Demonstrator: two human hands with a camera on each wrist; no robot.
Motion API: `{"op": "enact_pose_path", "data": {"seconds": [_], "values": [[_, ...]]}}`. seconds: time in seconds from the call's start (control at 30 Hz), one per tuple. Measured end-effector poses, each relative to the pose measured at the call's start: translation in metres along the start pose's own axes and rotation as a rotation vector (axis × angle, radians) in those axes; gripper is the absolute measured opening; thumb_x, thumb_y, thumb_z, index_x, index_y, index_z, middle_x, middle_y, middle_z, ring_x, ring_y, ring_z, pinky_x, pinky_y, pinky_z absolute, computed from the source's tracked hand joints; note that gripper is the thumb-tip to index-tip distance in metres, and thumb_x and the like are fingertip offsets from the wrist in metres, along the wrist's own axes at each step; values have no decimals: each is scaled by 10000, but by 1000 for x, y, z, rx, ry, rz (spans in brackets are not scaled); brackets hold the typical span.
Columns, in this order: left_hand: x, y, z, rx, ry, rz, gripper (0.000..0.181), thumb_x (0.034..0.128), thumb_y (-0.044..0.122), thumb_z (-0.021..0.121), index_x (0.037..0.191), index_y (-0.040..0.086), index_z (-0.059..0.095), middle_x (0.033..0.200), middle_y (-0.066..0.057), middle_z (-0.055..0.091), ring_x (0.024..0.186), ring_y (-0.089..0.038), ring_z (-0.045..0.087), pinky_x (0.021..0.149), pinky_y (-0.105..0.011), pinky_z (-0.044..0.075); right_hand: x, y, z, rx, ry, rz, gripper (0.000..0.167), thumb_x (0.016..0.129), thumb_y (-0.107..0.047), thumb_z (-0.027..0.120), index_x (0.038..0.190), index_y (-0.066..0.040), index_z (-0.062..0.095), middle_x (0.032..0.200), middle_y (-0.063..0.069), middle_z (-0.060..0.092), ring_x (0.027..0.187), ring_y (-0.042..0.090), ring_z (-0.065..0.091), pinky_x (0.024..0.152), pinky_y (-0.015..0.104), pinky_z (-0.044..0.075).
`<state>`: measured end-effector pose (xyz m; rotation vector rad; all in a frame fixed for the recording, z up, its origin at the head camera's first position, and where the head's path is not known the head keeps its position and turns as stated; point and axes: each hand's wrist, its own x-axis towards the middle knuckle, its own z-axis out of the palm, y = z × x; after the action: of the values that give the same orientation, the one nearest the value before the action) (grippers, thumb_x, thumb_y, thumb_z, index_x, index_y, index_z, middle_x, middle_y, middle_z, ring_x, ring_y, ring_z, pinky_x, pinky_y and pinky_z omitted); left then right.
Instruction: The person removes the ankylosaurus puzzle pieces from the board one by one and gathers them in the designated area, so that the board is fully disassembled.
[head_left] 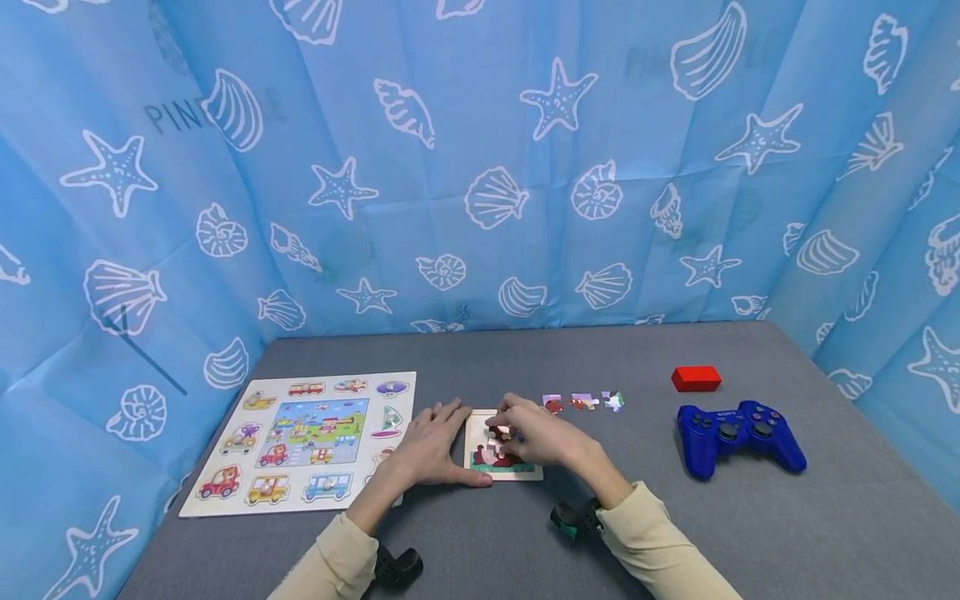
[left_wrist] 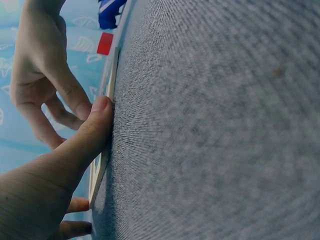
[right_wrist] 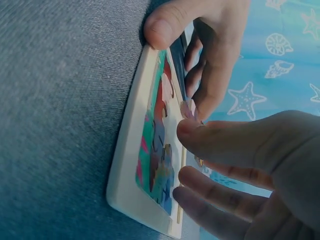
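Your left hand (head_left: 429, 446) lies spread at the near-left corner of the small puzzle frame (right_wrist: 122, 187), thumb along the near edge, fingers by the left side, curled round nothing. Reads as a brace, so the frame won't slide. Your right hand (head_left: 547, 433) is nearly closed over the frame, a small puzzle piece (right_wrist: 189, 109) pinched at the fingertips, the other fingers lifted clear.

Frame sits flat, midway between the left and right edges of the bench (head_left: 615, 354). Near edge runs roughly parallel to the bench's far edge; green strip of its picture faces you. Long axis: cannot tell, foreshortened and partly covered.

Three loose pieces (head_left: 582, 402) lie in a left-to-right row beyond your right hand, probably set out for easy reach. Larger picture board (head_left: 195, 502) towards the bench's left edge; red block (head_left: 696, 380) and blue controller (head_left: 742, 433) towards the right.
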<state>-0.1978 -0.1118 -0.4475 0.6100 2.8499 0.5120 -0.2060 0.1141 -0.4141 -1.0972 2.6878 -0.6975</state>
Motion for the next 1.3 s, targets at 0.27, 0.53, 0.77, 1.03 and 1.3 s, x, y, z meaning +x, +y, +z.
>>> {"op": "enact_pose_path", "data": {"seconds": [0.27,0.53,0.77,1.03,1.3], "values": [[0,0,1,-1,0,-1,1119,711,755,778,1587,182,381,1669,-155,327,1522,-490,298,1207,-663,279,-6,4,-7,2,5,-3,295,926,-46,733,1221,-40,743,1117,91,643,1025,233,649,869,384,581],[-1,1,0,7,2,-1,1125,705,752,784,1581,168,388,1664,-165,335,1514,-495,312,1203,-660,287,-20,15,-19,-35,-2,5,316,924,-70,743,1236,-22,732,1123,105,649,1003,244,661,845,378,575],[-1,0,1,7,4,-2,1124,703,746,788,1580,166,389,1664,-166,334,1516,-495,308,1203,-659,288,-39,32,-31,-30,12,49,332,912,-55,748,1241,-19,729,1092,90,646,932,199,629,768,300,550],[0,0,0,-4,9,0,1127,697,748,790,1578,170,392,1664,-165,334,1521,-494,301,1211,-657,277,-58,53,-41,-32,-6,136,365,889,-46,760,1253,-51,732,1099,84,650,958,201,625,822,377,578],[-1,-1,1,0,8,11,1123,706,735,793,1582,163,385,1668,-168,326,1523,-495,297,1212,-659,272,-69,62,-48,-54,-26,204,364,866,-20,766,1227,-51,742,1044,60,629,918,180,586,783,335,542]]}}
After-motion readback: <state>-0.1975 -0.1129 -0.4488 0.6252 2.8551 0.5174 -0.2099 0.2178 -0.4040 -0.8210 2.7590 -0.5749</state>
